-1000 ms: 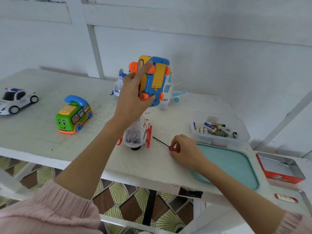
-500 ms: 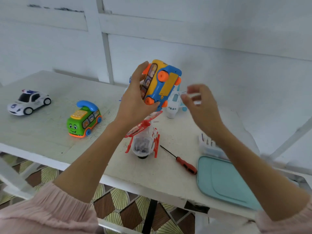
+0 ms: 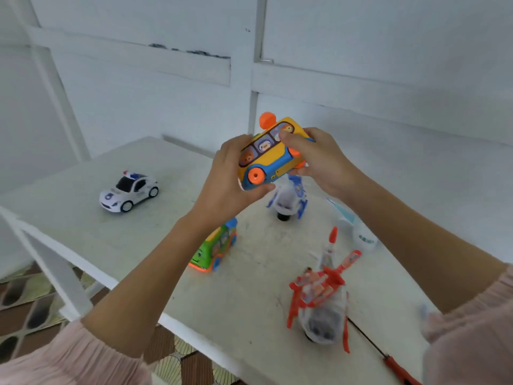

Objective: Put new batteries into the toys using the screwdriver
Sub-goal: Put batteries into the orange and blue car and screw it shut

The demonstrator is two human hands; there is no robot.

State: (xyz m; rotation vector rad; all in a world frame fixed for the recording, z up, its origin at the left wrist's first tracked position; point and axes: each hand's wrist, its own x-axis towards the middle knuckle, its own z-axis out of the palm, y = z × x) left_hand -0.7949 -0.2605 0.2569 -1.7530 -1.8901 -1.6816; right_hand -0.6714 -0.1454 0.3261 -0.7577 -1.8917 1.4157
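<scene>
Both hands hold a yellow-and-blue toy bus point(image 3: 268, 154) with orange wheels up above the table. My left hand point(image 3: 229, 179) grips its near end from below and behind. My right hand point(image 3: 319, 159) grips its far end, fingers curled over the side with the picture windows. The red-handled screwdriver point(image 3: 394, 365) lies on the table at the lower right, its handle partly hidden by my right sleeve. No batteries show in this view.
On the white table point(image 3: 111, 237) stand a white police car point(image 3: 129, 191), a green toy phone bus point(image 3: 216, 247) under my left forearm, a red-and-white helicopter point(image 3: 322, 298), a blue-and-white helicopter point(image 3: 288, 200) and a white airplane point(image 3: 361, 234). The table's front edge runs diagonally below.
My right hand let go of the screwdriver, rose and took hold of the bus. The bus has turned so its window side faces me. The view swung left.
</scene>
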